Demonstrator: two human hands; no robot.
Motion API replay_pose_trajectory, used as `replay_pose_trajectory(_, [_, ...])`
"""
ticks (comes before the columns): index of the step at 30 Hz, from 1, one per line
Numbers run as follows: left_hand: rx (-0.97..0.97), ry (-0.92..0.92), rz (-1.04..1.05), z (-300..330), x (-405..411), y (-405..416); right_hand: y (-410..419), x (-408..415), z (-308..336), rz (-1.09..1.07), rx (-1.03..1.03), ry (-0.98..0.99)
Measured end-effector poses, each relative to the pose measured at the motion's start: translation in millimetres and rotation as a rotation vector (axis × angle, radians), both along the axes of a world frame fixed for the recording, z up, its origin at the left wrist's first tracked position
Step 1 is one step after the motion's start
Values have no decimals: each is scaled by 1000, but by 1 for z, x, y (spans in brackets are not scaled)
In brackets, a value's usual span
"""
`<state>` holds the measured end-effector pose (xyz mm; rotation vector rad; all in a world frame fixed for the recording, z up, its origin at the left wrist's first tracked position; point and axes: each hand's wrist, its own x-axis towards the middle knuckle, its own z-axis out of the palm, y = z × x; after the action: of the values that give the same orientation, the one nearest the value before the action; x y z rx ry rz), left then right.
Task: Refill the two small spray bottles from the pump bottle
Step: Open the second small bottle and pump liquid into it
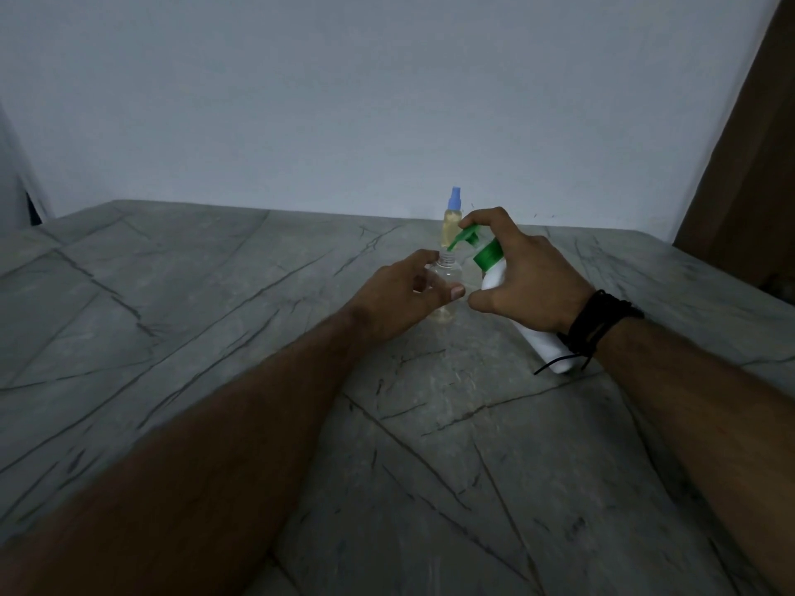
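Observation:
My left hand (402, 290) grips a small clear spray bottle (447, 275) with its cap off, upright on the grey stone table (215, 316); a little yellowish liquid lies at its bottom. My right hand (527, 277) holds a white pump bottle (544, 342) tilted, a finger on its green pump head (466, 238). The green nozzle points down at the open neck of the clear bottle. Behind them a second small spray bottle (452, 225) stands upright with yellow liquid and a blue cap.
A plain pale wall (387, 101) rises behind the table's far edge. A brown panel (748, 165) stands at the right. A black corded bracelet (598, 324) wraps my right wrist.

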<state>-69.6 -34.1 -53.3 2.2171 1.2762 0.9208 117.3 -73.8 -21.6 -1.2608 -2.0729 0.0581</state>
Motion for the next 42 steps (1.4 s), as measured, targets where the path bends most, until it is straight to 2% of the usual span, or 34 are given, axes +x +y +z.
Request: replay_pose_trajectory(42, [11,37,10,-1,1,0,-1,-1,0,-3,16,-19])
